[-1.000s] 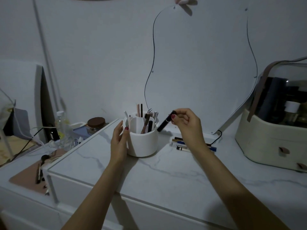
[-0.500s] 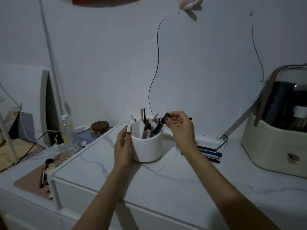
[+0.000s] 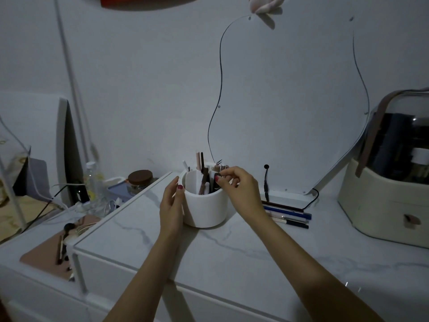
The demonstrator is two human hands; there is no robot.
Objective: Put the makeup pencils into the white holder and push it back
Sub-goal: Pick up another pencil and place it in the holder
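Observation:
A round white holder (image 3: 205, 211) with inner dividers stands on the marble-patterned dresser top (image 3: 232, 256). Several pencils and brushes stick up from it. My left hand (image 3: 172, 203) is pressed flat against the holder's left side. Over the right rim, my right hand (image 3: 239, 189) pinches the top of a black makeup pencil (image 3: 217, 182) that stands almost upright inside the holder. Several more makeup pencils (image 3: 287, 213) lie side by side on the dresser to the right of the holder, behind my right wrist.
A wavy-edged mirror (image 3: 290, 108) leans on the wall behind the holder, with a black cable (image 3: 266, 180) at its base. A cream cosmetics case (image 3: 385, 205) with a clear dome fills the right. A lower shelf at left holds a brown-lidded jar (image 3: 140, 181), a bottle and a pink tray (image 3: 58, 249).
My right hand carried the black pencil from the right of the holder over its rim and lowered it inside until it stands nearly upright. The left hand stayed on the holder.

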